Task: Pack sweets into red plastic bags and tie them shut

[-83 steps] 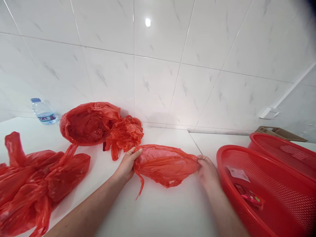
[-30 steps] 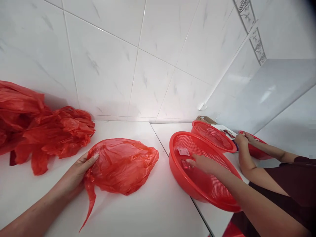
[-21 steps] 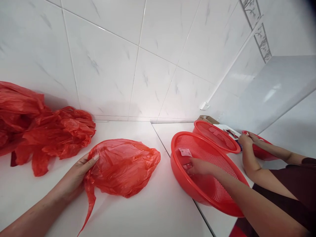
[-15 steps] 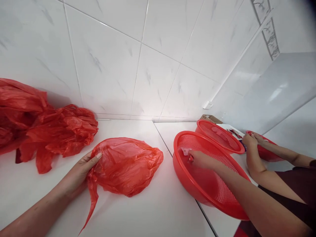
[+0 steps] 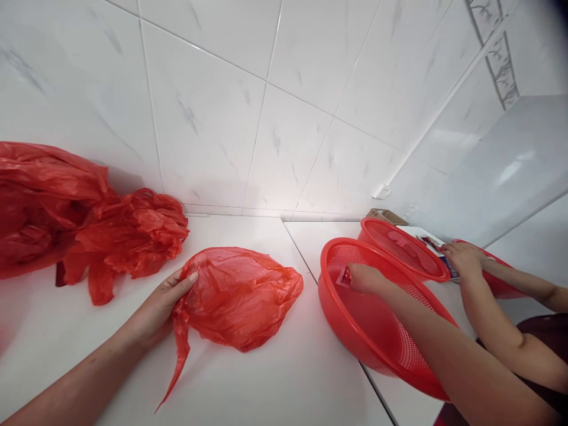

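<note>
The right hand has moved from the red bag to a packet in the red basket; a co-worker's hands appear.

Two bare forearms, the left forearm and the right forearm, run without sleeves to the bottom edge of the head-camera frame, smooth-skinned and tapering toward narrow wrists. The left hand shows slim, slightly curved fingers and a short, neatly rounded fingernail with a pale tip. The right hand appears as a compact shape from this angle, with rounded knuckles and a soft, full back. Wide-lens distortion stretches both arms, making them look longer and broader near the camera. Nothing is worn on the visible stretch of either arm.
</note>
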